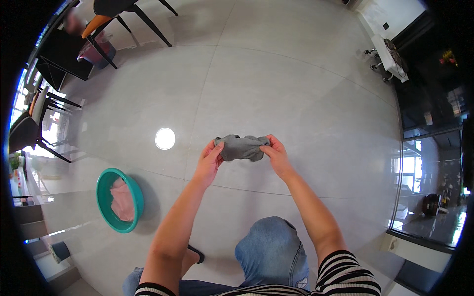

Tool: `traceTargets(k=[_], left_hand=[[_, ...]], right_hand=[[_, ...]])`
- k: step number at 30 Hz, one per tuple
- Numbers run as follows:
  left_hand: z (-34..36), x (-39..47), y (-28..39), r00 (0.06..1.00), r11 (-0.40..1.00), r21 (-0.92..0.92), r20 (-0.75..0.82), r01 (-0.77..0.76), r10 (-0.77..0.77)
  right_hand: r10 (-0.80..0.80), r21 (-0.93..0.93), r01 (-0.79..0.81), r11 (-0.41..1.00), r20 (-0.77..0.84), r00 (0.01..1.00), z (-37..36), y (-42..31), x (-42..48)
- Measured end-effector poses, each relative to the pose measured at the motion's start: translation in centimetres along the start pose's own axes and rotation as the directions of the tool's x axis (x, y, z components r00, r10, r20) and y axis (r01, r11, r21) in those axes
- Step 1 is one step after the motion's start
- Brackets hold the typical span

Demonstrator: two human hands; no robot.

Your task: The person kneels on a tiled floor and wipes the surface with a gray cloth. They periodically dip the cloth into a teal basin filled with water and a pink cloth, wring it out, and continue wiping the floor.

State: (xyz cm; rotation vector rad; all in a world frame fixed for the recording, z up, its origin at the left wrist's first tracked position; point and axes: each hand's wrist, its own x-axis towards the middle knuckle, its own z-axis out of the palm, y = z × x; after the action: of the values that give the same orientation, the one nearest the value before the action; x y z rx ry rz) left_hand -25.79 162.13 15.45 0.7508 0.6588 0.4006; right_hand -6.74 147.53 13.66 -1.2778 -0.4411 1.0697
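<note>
A crumpled grey cloth [240, 148] is stretched between my two hands, above the tiled floor. My left hand [211, 159] pinches its left end, with the thumb on top. At its right end, my right hand [277, 155] grips a bunched part between thumb and fingers. To the left of my left forearm, a teal plastic basin [139, 199] stands on the floor with a pink cloth [123, 201] lying in it.
Dark chairs [148, 24] and a bin with a plastic liner [98, 55] stand at the upper left. More chairs [27, 129] are at the left edge. A white wheeled stand [389, 61] is at the upper right, near dark glass panels [426, 107]. My bent knee [272, 248] is below.
</note>
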Motion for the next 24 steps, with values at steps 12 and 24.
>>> traceTargets(k=[12,24], left_hand=[[-6.6,-1.8,-0.9,0.906,0.536,0.844,-0.233,0.008,0.353],[-8.6,0.0,-4.5,0.928,0.691,0.721,-0.289,0.05,0.234]], right_hand=[[0.05,-0.413,-0.01,0.911,0.087,0.995,-0.3,-0.6,-0.3],[-0.179,-0.777,0.04,0.628,-0.095,0.979,-0.5,6.5,0.9]])
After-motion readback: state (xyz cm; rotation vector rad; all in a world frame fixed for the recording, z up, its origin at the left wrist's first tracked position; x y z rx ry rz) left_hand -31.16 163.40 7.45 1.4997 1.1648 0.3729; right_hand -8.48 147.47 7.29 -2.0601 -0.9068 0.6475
